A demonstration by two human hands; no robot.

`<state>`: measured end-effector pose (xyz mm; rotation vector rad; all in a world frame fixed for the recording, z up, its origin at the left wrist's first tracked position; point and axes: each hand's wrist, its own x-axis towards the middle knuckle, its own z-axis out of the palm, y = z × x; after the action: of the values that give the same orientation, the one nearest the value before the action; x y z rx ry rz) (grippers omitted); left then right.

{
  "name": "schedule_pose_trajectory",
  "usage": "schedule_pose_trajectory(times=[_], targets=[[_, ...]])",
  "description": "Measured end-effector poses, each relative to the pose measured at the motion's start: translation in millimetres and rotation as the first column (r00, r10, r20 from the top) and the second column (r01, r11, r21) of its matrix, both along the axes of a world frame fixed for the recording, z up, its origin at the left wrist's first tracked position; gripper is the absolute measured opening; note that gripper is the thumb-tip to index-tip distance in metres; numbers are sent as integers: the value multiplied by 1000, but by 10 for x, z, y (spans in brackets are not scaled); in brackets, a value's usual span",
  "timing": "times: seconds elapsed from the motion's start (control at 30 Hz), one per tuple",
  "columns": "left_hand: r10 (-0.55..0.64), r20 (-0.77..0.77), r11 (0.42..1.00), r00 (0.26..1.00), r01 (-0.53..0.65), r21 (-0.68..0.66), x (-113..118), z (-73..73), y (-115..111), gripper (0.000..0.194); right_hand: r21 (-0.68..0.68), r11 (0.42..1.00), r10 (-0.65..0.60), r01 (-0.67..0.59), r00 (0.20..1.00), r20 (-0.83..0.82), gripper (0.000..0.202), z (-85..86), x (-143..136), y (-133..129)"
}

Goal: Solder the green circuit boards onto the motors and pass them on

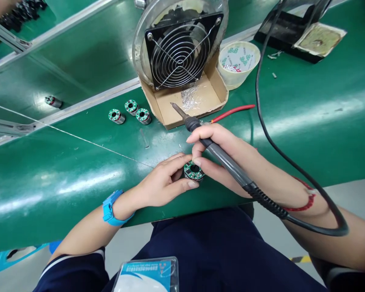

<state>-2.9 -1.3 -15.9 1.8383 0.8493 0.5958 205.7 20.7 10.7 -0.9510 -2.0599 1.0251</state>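
My left hand is closed around a small round motor, thumb in front and fingers behind. A green ring-shaped circuit board with a dark centre hole faces up on its top. My right hand grips a soldering iron, whose bare tip points up and left, away from the motor. The right thumb and a finger reach the motor's right upper edge; whether they pinch anything small there cannot be made out. A thin wire runs from the far left to behind my left hand.
Several similar motors stand at the left back. A fan stands behind a cardboard tray with small metal pins. Nearby are a tape roll, red-handled tweezers or tool and an iron stand. The iron's cable loops at right.
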Motion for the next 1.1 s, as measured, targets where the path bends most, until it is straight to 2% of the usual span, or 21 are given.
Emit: schedule_pose_trajectory(times=[0.13, 0.27, 0.37, 0.47, 0.53, 0.6, 0.7, 0.8, 0.87, 0.93, 1.0, 1.07, 1.1], targets=[[6, 0, 1000, 1000, -6, 16, -16, -17, 25, 41, -19, 1000, 2, -3, 999, -50, 28, -94, -9, -16], [118, -107, 989, 987, -107, 98, 5, -24, 85, 37, -26, 983, -182, 181, 979, -93, 50, -280, -71, -89], [233, -236, 967, 943, -197, 164, 35, -72, 123, 29, 107, 963, -257, 247, 962, 90, 57, -404, -142, -111], [311, -285, 950, 907, -303, 72, 24, -156, 147, 48, 240, 945, -286, 221, 915, 285, 45, -484, -188, -78], [372, -174, 920, 912, -387, -61, -12, -203, 159, 63, 284, 943, -272, 174, 894, 355, 43, -508, -194, -50], [422, -15, 885, 906, -416, -210, -49, -216, 170, 73, 295, 945, -241, 138, 905, 349, 46, -500, -198, -41], [436, 176, 852, 882, -342, -396, -66, -170, 167, 78, 304, 939, -230, 160, 950, 211, 44, -437, -245, -84], [403, 255, 853, 879, -259, -453, -36, -78, 126, 79, 278, 946, -190, 166, 980, 65, 35, -360, -347, -156], [360, 245, 881, 900, -241, -408, -23, -13, 94, 80, 259, 953, -166, 160, 986, 3, 30, -334, -408, -188], [303, 182, 931, 935, -250, -265, -36, 45, 82, 74, 250, 945, -199, 211, 977, -75, 31, -330, -432, -195], [254, 44, 967, 966, -255, 7, -73, 83, 101, 48, 242, 921, -272, 306, 948, -163, 35, -338, -406, -181], [264, -122, 936, 957, -224, 271, -118, 84, 145, 14, 204, 892, -364, 403, 909, -205, 39, -351, -331, -158], [284, -186, 915, 941, -207, 347, -137, 68, 170, 5, 170, 882, -407, 439, 893, -194, 40, -358, -279, -149]])
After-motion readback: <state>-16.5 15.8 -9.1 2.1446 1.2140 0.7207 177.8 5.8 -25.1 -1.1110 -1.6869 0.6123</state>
